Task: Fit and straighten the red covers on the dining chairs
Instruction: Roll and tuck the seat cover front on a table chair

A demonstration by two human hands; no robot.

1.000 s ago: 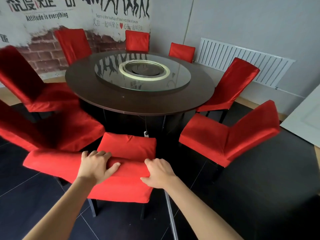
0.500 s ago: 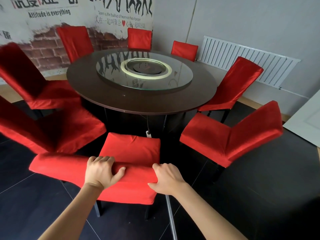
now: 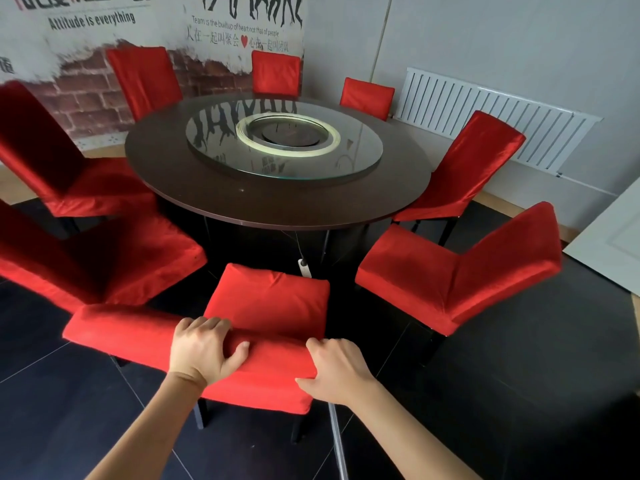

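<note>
Directly below me stands a dining chair in a red cover [image 3: 270,303], its seat facing the round table. My left hand [image 3: 202,348] grips the top of its backrest, fingers curled over the front and thumb at the back. My right hand [image 3: 337,370] holds the backrest's right corner, fingers wrapped over the edge. The cover's seat shows a small crease near its front. Several other red-covered chairs ring the table, one close on the right [image 3: 457,282] and one close on the left [image 3: 114,265].
A dark round table [image 3: 277,202] with a glass turntable [image 3: 287,143] fills the middle. A white radiator [image 3: 502,119] hangs on the right wall, and a white door panel [image 3: 613,237] juts in at the far right. Dark tiled floor lies around the chairs.
Both hands and the chair have shifted slightly right and toward the table. The view has moved closer; my grip on the backrest stays the same.
</note>
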